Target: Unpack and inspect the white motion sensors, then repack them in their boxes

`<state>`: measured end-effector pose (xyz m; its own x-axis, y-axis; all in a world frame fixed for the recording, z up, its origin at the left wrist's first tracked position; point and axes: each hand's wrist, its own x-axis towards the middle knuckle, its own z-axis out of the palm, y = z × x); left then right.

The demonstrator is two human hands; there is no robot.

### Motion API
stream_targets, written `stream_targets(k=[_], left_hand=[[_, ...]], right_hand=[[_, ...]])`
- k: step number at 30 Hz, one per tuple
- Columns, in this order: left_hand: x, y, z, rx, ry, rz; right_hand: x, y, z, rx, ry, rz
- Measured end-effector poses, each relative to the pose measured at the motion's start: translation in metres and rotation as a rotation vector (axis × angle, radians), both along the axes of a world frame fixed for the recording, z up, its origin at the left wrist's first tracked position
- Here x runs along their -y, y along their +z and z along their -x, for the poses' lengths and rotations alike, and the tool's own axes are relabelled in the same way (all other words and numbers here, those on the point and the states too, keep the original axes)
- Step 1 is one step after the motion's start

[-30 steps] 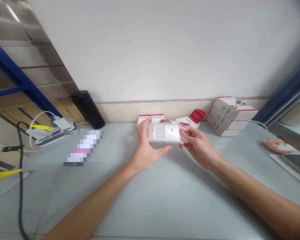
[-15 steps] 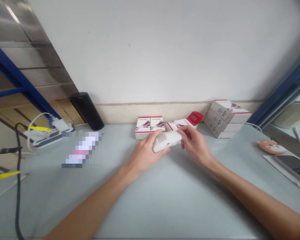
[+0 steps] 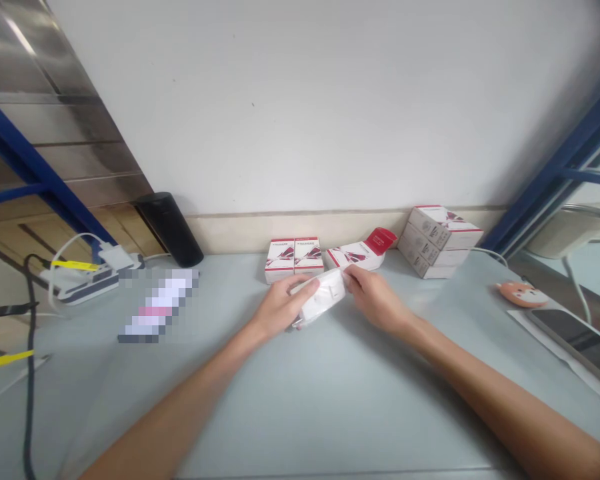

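In the head view, the left hand [image 3: 286, 308] grips the wrapped white device [image 3: 324, 297], thumb on top.

A black cylinder [image 3: 171, 230] is set near a power strip [image 3: 91, 287]. An orange animal-faced object [image 3: 521, 295] is seen at right.
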<state>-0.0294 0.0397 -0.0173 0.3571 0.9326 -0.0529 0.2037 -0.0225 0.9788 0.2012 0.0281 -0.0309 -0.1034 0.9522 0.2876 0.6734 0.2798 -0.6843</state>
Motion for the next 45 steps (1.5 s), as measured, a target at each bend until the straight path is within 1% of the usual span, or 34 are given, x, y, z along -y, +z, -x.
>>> stream_targets(k=[2,6,8,12,14,16,18,19,21,23,26,29,31,34,38,45], left_hand=[[0.0,0.002,0.001,0.049,-0.044,0.09],[0.0,0.002,0.002,0.193,-0.228,0.396],[0.001,0.002,0.002,0.316,-0.244,0.478],[0.004,0.006,0.0,0.546,-0.252,0.542],[0.007,0.007,-0.001,0.65,-0.261,0.524],[0.009,0.004,-0.002,0.711,-0.279,0.471],[0.011,-0.004,-0.006,0.683,-0.29,0.421],[0.011,-0.01,-0.008,0.647,-0.276,0.403],[0.012,-0.022,-0.013,0.598,-0.221,0.367],[0.014,-0.032,-0.017,0.602,-0.141,0.342],[0.018,-0.039,-0.022,0.584,-0.032,0.265],[0.026,-0.038,-0.023,0.45,0.055,0.155],[0.03,-0.038,-0.022,0.33,0.071,0.091],[0.035,-0.038,-0.021,0.215,0.063,0.036],[0.037,-0.037,-0.022,0.128,0.065,0.008],[0.04,-0.031,-0.026,0.053,0.094,-0.023]], right_hand=[[0.0,-0.001,0.001,-0.054,0.002,0.009],[-0.002,-0.002,0.001,-0.22,0.047,0.007],[-0.004,-0.002,0.0,-0.331,0.074,0.01],[-0.007,-0.004,-0.001,-0.52,0.061,0.067],[-0.008,-0.006,-0.002,-0.552,0.033,0.107],[-0.009,-0.011,-0.003,-0.596,-0.006,0.15],[-0.01,-0.014,-0.003,-0.664,-0.049,0.16],[-0.01,-0.016,-0.002,-0.692,-0.075,0.14],[-0.009,-0.017,0.001,-0.718,-0.129,0.058],[-0.006,-0.016,0.005,-0.709,-0.16,-0.036],[-0.001,-0.016,0.011,-0.644,-0.12,-0.155],[0.003,-0.019,0.014,-0.526,-0.084,-0.269],[0.004,-0.021,0.014,-0.46,-0.087,-0.311],[0.004,-0.024,0.013,-0.417,-0.101,-0.302],[0.005,-0.024,0.013,-0.437,-0.144,-0.271],[0.007,-0.026,0.017,-0.518,-0.174,-0.242]])
